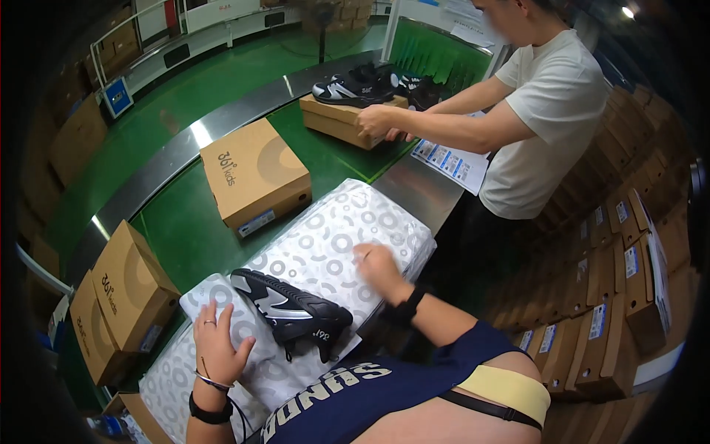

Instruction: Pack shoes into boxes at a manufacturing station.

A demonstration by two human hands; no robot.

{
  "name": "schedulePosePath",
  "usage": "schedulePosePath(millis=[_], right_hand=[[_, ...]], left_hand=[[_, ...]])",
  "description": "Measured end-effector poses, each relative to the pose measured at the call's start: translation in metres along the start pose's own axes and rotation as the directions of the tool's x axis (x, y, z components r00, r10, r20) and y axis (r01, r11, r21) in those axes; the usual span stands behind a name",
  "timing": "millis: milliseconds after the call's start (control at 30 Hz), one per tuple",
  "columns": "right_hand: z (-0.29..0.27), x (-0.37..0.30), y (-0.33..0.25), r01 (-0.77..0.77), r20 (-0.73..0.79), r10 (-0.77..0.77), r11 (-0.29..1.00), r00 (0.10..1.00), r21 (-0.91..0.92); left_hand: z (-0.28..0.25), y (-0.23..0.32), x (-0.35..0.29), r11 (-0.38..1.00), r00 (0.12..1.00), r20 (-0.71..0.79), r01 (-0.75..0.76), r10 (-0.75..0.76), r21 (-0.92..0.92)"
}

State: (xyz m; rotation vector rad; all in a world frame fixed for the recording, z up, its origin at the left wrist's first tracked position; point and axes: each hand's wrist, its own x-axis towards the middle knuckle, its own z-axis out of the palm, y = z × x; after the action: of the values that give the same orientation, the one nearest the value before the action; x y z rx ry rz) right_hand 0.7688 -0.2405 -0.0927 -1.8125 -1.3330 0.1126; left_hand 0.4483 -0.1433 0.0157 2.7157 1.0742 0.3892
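Note:
My left hand lies with fingers stretched out on a bundle wrapped in white paper with grey rings. Beside it rests a black shoe with silver trim, tipped on its side with part of its sole showing. The shoe lies across the edge of a thick stack of the same patterned paper. Over the right part of that stack hovers or touches my right hand; motion smears its fingers, which look curled, and I cannot make out anything in them.
Closed brown shoe boxes stand on the green conveyor, more at left. Across from me a person in a white shirt grips a box with black shoes on top. Stacked boxes fill the right side.

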Motion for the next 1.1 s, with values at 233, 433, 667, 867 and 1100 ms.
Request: schedulePosePath(millis=[233,433,667,867,1100], right_hand=[[0.004,-0.013,0.077,-0.126,-0.121,0.066,0.79,0.99,-0.601],[-0.005,0.001,0.045,-0.283,-0.081,0.282,0.816,0.956,-0.504],[-0.026,0.007,-0.143,0.634,0.253,-0.585,0.669,0.771,-0.388],[-0.056,0.018,-0.177,0.873,-0.078,-0.891,0.416,0.447,0.254],[-0.037,0.116,-0.064,0.062,0.194,-0.082,0.992,0.978,0.107]], left_hand=[[0.041,-0.012,-0.021,0.99,0.973,0.183,0.14,-0.138,0.003],[0.041,-0.014,-0.024,0.987,0.976,0.159,0.156,-0.147,-0.045],[0.012,0.001,0.008,0.523,0.98,0.157,0.198,-0.123,-0.829],[-0.003,-0.004,0.025,-0.3,0.77,0.435,0.325,-0.467,-0.897],[0.01,-0.016,0.006,0.367,0.931,0.163,0.285,-0.328,-0.885]])
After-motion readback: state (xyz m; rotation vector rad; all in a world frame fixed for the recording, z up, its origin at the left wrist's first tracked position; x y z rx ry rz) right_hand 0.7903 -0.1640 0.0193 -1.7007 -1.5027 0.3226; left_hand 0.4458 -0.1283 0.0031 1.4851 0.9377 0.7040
